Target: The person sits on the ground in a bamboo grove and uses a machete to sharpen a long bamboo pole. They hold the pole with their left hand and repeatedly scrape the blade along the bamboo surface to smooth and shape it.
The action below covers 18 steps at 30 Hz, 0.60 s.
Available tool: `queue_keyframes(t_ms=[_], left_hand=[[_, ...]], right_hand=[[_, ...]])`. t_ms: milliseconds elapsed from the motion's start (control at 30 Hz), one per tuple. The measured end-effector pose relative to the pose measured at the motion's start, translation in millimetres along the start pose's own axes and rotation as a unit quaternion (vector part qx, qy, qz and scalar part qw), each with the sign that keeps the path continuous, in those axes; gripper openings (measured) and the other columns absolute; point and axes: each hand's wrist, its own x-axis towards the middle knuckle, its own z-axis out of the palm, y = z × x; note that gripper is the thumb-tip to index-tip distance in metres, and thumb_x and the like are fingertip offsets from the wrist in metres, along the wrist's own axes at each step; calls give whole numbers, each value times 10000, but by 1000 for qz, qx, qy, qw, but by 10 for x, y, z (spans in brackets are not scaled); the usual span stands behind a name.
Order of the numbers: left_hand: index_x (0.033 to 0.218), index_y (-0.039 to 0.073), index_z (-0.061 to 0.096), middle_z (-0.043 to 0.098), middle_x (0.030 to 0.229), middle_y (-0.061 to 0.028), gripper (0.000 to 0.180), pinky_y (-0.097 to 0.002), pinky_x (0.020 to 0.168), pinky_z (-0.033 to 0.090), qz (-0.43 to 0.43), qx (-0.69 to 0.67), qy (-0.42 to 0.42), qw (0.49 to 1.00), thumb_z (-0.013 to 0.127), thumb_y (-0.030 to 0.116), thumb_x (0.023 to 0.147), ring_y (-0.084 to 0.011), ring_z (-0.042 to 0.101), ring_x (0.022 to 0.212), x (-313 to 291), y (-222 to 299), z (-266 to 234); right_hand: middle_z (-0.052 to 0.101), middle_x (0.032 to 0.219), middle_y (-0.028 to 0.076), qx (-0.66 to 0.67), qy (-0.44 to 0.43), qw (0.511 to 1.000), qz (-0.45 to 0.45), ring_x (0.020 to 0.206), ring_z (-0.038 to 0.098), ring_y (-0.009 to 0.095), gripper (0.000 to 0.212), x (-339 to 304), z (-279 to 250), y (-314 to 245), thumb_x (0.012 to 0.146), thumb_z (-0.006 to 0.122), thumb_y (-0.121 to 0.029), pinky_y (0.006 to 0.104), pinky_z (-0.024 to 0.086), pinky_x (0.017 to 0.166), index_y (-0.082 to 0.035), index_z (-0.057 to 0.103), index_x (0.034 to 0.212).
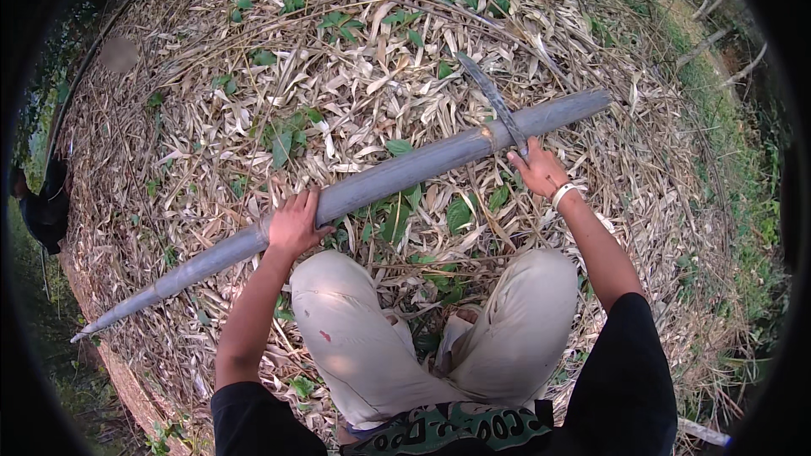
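Pole: from my remote station, through the head view, I have 1 long grey pole lying diagonally in front of the knees, thin tip at the lower left, thick end at the upper right.
Pole mark: 1 pale brown patch on the thick half, just left of the blade.
Left hand: I read the left hand as wrapped over the pole on its thinner half, fingers bent across it, thumb on the near side.
Right hand: I see the right hand near the thick end, fingers closed around the lower end of a knife; the exact grip is partly hidden from me.
Knife: 1 long dark knife, blade crossing over the pole and pointing up and left; I cannot tell whether it touches the surface.
Right wrist: 1 white band.
Legs: 2 bent knees in beige trousers, below the pole, a red spot on the left leg.
Ground: dry pale leaves all around, with scattered green leaves among them.
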Motion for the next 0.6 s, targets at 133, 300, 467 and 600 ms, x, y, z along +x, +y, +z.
queue_keyframes(t_ms=[133, 300, 467, 600], left_hand=[[1210, 44, 525, 663, 1133, -143, 773, -450, 911, 557, -65, -27, -82, 994, 857, 516, 695, -350, 676, 1040, 218, 51, 102], [1147, 49, 531, 670, 1071, -141, 707, -446, 871, 561, -78, -12, -40, 996, 886, 436, 675, -326, 682, 1002, 153, 50, 131], [1128, 58, 550, 654, 982, -116, 673, -438, 849, 554, -55, 33, 24, 998, 889, 395, 655, -315, 672, 955, 60, 0, 298], [1119, 60, 553, 654, 981, -118, 650, -442, 855, 554, -60, 39, 43, 997, 889, 350, 643, -315, 672, 957, 15, 87, 380]], right_hand=[[674, 854, 314, -8, 74, 997, 17, 806, 666, 515, 468, -77, 226, 43, 1009, 547, -431, 583, 527, 732, 24, 465, 1082], [677, 829, 251, -23, 79, 992, -97, 696, 684, 446, 443, -723, 717, -434, 1006, 541, -472, 557, 527, 579, -36, 484, 1054], [674, 776, 237, -93, 99, 990, -30, 642, 678, 429, 430, -819, 705, -211, 1007, 539, -485, 553, 511, 545, -61, 472, 1042], [655, 708, 234, -18, 142, 989, 32, 653, 651, 476, 400, -879, 586, 271, 1015, 534, -450, 582, 505, 592, -56, 474, 1044]])
